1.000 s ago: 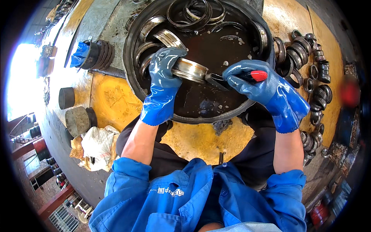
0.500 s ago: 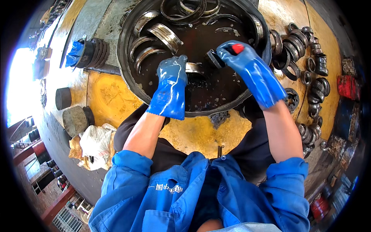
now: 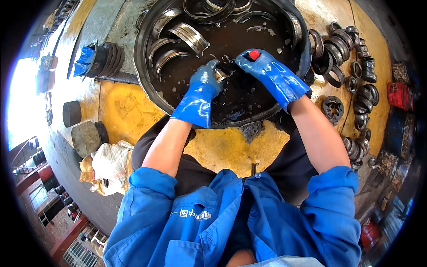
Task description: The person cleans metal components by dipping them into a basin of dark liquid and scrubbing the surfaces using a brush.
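Observation:
My left hand (image 3: 205,80), in a long blue rubber glove, grips a small shiny metal ring (image 3: 221,75) just above the dark liquid in a large round basin (image 3: 140,71). My right hand (image 3: 260,64), gloved alike, is closed on a tool whose red handle (image 3: 254,54) shows at the thumb. Its dark head looks like a brush and lies mostly hidden beside the metal ring. Behind my left hand a wider metal ring (image 3: 190,38) leans in the liquid. More rings (image 3: 171,58) stand along the basin's left wall.
Rows of metal rings (image 3: 340,46) lie right of the basin, with a toothed dark ring (image 3: 332,109) nearer me. On the left are a stack of dark rings (image 3: 113,60), grey cylinders (image 3: 86,139) and a white plastic bag (image 3: 113,164). A red object (image 3: 400,95) sits at far right.
My right hand has moved left and slightly down, bringing the brush-like tool to the ring. My left hand has turned and tilted the ring up.

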`<state>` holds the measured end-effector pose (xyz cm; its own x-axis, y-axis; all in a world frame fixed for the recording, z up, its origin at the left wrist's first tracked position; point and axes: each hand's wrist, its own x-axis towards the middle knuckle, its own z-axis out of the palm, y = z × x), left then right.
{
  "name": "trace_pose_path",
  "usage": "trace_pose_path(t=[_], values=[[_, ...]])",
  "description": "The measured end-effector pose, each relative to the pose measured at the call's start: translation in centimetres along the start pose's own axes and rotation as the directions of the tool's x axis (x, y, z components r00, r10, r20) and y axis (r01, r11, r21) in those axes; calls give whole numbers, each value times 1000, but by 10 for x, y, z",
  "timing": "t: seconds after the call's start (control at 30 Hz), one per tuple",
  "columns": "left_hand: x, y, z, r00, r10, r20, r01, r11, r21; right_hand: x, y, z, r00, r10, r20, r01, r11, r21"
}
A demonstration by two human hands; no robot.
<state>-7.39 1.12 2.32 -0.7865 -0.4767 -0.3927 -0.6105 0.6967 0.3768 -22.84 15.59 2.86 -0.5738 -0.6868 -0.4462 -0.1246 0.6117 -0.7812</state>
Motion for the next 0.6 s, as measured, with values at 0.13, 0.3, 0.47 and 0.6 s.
trace_pose_path(t=[0.13,0.3,0.47,0.6], values=[[-2,-7,9,993,86,-76,-95,987,-126,-5,-6,3,1000,-6,21,5,1000,25],[9,-14,21,996,79,-51,-86,983,-164,-35,-31,9,977,-215,-6,215,976,-23],[25,-29,15,992,113,50,-92,945,-314,-30,-42,2,987,-162,-3,160,974,160],[17,-38,3,983,125,135,41,567,-823,-20,-36,0,988,-133,-78,139,987,78]])
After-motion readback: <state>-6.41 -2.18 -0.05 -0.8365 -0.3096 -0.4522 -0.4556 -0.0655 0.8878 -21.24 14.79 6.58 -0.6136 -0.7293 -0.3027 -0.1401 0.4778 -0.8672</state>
